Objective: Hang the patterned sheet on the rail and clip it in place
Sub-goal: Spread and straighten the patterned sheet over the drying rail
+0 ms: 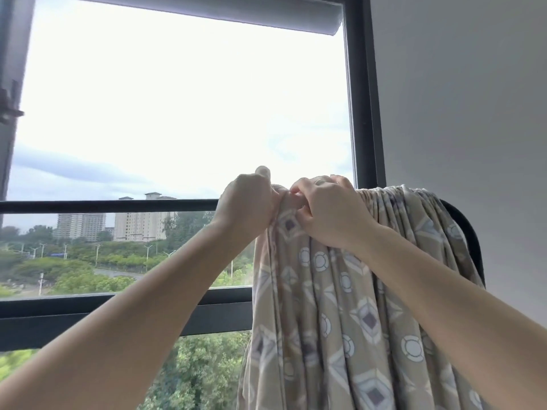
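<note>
The patterned sheet (340, 321), beige with grey and white geometric shapes, hangs bunched over the right part of the dark rail (109, 205). The rail runs level across the window and bends down at the right end. My left hand (247, 205) is closed on the sheet's left edge at the rail, with a pale rounded thing showing above its fingers; I cannot tell whether it is a clip. My right hand (328, 211) grips the gathered cloth just to the right, fingers curled into the folds. The two hands almost touch.
A large window with a dark frame (365, 113) fills the view; a rolled blind (266, 16) sits at its top. A grey wall (461, 113) stands on the right. A lower window bar (118, 315) crosses below the rail. Trees and buildings lie outside.
</note>
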